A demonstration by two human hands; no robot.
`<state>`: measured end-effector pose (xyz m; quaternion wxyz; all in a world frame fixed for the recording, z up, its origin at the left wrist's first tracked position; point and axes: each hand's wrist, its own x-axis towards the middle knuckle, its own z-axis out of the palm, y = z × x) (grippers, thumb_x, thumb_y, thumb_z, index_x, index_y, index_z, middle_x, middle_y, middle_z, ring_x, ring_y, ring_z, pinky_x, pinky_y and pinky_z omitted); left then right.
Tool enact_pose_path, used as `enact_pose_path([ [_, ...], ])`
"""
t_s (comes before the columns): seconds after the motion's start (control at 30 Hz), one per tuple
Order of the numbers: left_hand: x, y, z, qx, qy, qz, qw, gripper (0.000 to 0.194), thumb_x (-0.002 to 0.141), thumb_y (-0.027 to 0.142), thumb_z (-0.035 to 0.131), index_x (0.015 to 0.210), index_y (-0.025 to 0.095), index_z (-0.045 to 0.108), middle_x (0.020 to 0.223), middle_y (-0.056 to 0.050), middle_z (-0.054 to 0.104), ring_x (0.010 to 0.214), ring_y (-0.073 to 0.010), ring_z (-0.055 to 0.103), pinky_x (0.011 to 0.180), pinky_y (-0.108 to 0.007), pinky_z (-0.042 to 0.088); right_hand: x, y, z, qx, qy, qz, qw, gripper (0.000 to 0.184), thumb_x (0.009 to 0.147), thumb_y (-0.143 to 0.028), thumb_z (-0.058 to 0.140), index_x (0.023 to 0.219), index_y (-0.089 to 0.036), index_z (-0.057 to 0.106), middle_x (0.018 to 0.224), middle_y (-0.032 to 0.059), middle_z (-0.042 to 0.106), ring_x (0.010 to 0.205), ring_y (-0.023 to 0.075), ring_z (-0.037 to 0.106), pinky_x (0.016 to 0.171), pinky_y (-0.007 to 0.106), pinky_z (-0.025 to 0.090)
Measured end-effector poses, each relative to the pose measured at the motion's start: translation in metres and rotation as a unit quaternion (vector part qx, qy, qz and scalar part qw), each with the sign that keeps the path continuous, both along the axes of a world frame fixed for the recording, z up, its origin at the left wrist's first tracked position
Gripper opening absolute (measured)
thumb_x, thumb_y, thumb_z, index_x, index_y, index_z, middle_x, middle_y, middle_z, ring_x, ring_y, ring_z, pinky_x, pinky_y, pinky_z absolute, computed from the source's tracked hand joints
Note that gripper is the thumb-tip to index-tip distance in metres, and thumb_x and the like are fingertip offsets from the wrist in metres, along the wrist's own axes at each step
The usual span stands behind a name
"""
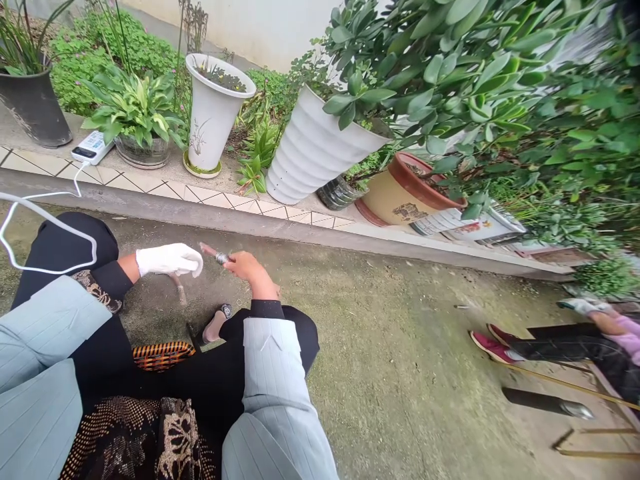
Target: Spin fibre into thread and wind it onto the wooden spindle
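My left hand (pixel 170 259) wears a white glove, its fingers stretched to the right and bent down at the tips, with nothing visible in them. My bare right hand (pixel 246 265) is closed around a short, thin stick-like piece (pixel 219 256) with a shiny silvery band beside my fingers and a brownish, blurred end pointing at the glove. A small gap separates that end from the gloved fingertips. Below the glove shows a narrow, pale brownish thing (pixel 180 291), too smeared to name. My shoe (pixel 227 311) with a dark ornament rests on the ground between my knees.
A tiled ledge (pixel 200 195) runs across the front, bearing a white flowerpot (pixel 213 120), a ribbed white planter (pixel 315 147) and other pots. A white device (pixel 93 147) there trails a white cable (pixel 47 210). At right, another person's legs (pixel 555 343) and a dark cylinder (pixel 545 403) are near.
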<state>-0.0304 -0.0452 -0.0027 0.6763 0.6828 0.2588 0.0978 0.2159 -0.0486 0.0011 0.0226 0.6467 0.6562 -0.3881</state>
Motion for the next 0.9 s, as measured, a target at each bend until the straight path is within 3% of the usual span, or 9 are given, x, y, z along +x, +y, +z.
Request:
enact_pose_path([
  [0.13,-0.004,0.003,0.002,0.039,0.031,0.037,0.998,0.030,0.082,0.041,0.057,0.076,0.013,0.062,0.058,0.001,0.050,0.048,-0.0077,0.038,0.045,-0.020,0.029,-0.009,-0.006,0.000,-0.127,0.011,0.142,0.982,0.010,0.078,-0.023,0.061,0.072,-0.016,0.063,0.060,-0.0009,0.060,0.052,0.0091,0.051,0.053,0.022,0.037],
  [0.3,-0.007,0.007,0.004,0.064,0.025,0.101,0.993,0.025,0.079,0.037,0.057,0.076,0.013,0.061,0.068,-0.002,0.057,0.053,-0.0086,0.044,0.048,-0.019,0.034,-0.009,-0.016,0.016,-0.226,0.192,0.231,0.927,0.015,0.074,-0.028,0.066,0.081,-0.014,0.067,0.062,-0.0028,0.059,0.052,0.0074,0.049,0.052,0.020,0.037],
  [0.37,-0.005,0.006,0.004,0.075,0.007,0.133,0.988,0.025,0.082,0.037,0.054,0.079,0.013,0.061,0.066,-0.001,0.055,0.055,-0.0092,0.044,0.049,-0.019,0.035,-0.005,-0.020,0.026,-0.168,0.331,0.170,0.913,0.024,0.074,-0.035,0.068,0.085,-0.014,0.065,0.065,-0.0025,0.059,0.054,0.0069,0.048,0.052,0.020,0.037],
  [0.47,0.001,0.002,0.000,0.073,0.005,0.154,0.985,0.027,0.086,0.038,0.050,0.085,0.013,0.062,0.062,0.000,0.050,0.054,-0.0094,0.045,0.051,-0.019,0.036,0.002,-0.020,0.032,0.033,0.493,-0.066,0.867,0.028,0.074,-0.042,0.067,0.082,-0.015,0.059,0.068,-0.0026,0.056,0.053,0.0055,0.045,0.051,0.019,0.036],
  [0.53,0.006,-0.002,-0.003,0.053,0.019,0.125,0.991,0.030,0.087,0.040,0.051,0.087,0.013,0.063,0.060,0.001,0.048,0.052,-0.0090,0.043,0.050,-0.019,0.034,0.005,-0.015,0.028,0.111,0.504,-0.192,0.834,0.029,0.073,-0.044,0.066,0.076,-0.017,0.056,0.067,-0.0030,0.054,0.052,0.0052,0.043,0.048,0.019,0.035],
  [0.6,0.009,-0.005,-0.004,0.019,0.016,0.062,0.998,0.033,0.086,0.043,0.052,0.087,0.013,0.063,0.058,0.001,0.048,0.050,-0.0085,0.040,0.047,-0.019,0.031,0.006,-0.008,0.018,0.126,0.463,-0.248,0.842,0.029,0.069,-0.043,0.067,0.072,-0.017,0.054,0.065,-0.0031,0.052,0.050,0.0054,0.042,0.046,0.019,0.034],
  [0.7,0.011,-0.009,0.001,-0.010,-0.007,-0.006,1.000,0.035,0.086,0.045,0.054,0.085,0.012,0.064,0.058,0.002,0.046,0.050,-0.0081,0.038,0.046,-0.020,0.028,0.006,0.000,0.004,0.118,0.384,-0.259,0.878,0.024,0.069,-0.039,0.066,0.072,-0.017,0.056,0.062,-0.0027,0.053,0.049,0.0061,0.042,0.043,0.019,0.031],
  [0.9,0.009,-0.011,0.014,-0.009,0.014,0.003,1.000,0.033,0.085,0.044,0.055,0.085,0.012,0.063,0.058,0.003,0.047,0.045,-0.0064,0.034,0.042,-0.020,0.024,0.005,0.003,0.002,0.127,0.182,-0.204,0.953,0.017,0.080,-0.030,0.057,0.087,-0.017,0.065,0.066,-0.0005,0.059,0.051,0.0084,0.047,0.049,0.021,0.035],
])
